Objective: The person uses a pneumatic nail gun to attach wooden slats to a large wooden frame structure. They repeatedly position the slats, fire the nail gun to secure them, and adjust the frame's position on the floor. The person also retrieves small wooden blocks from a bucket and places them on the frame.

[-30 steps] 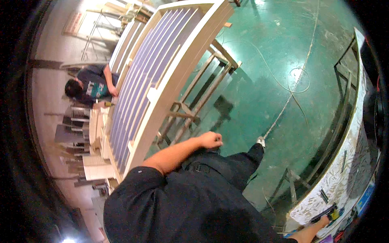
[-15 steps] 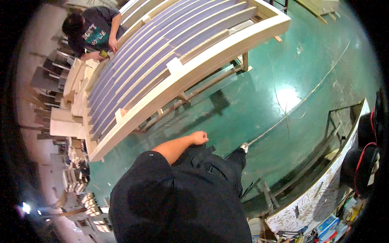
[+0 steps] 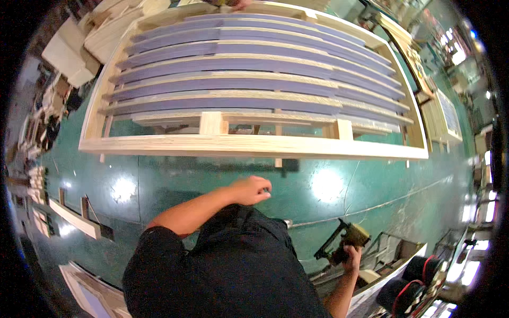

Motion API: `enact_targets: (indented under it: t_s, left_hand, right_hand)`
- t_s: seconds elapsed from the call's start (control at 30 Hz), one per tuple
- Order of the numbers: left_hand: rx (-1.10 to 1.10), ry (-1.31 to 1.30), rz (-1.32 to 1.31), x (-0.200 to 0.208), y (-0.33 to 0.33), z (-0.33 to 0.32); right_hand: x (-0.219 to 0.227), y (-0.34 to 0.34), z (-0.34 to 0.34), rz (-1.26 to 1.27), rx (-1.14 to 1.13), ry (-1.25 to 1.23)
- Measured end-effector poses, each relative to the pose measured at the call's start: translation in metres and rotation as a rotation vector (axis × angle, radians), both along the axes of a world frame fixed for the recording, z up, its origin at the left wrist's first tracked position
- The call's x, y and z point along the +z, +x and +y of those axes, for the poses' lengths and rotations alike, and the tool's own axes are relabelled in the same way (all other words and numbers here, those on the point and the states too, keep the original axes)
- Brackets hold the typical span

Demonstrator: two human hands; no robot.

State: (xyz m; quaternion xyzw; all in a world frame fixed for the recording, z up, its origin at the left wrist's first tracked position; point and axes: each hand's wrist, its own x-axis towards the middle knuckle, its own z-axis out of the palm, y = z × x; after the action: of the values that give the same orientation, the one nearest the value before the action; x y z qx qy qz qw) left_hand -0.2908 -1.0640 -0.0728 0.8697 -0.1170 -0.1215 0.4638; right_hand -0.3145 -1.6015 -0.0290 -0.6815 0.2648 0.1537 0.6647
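My right hand (image 3: 352, 257) is closed round the grip of a nail gun (image 3: 343, 238) at the lower right, held out over the floor. In front of my body hangs my left hand (image 3: 251, 190), its fingers curled. Whether anything is in it I cannot make out. Beyond the left hand, and apart from it, lies a large wooden frame (image 3: 238, 144) with several long slats (image 3: 212, 82) running across it, purplish on their sides. Two pale wood blocks, a left one (image 3: 211, 123) and a right one (image 3: 344, 129), sit along the frame's near rail.
A co-worker's hand (image 3: 242, 5) shows at the frame's far edge. A hose (image 3: 389, 200) trails over the green floor (image 3: 175, 177). Behind my right hand stands a bench (image 3: 398, 263) with black round things (image 3: 419, 267). A timber piece (image 3: 74, 218) lies at the left.
My view has turned right, so the frame now spans the picture ahead. My right hand has come into view with the nail gun. My left hand stays in front, still curled.
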Motion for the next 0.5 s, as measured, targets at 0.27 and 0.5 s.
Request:
enact_targets:
  t_s: [0.27, 0.5]
  left_hand:
    - [0.321, 0.48, -0.259, 0.107, -0.017, 0.203]
    - [0.209, 0.619, -0.184, 0.092, -0.02, 0.25]
  right_hand:
    - [0.115, 0.139, 0.222, -0.023, 0.726, 0.929]
    - [0.153, 0.203, 0.359, 0.041, 1.232, 0.323]
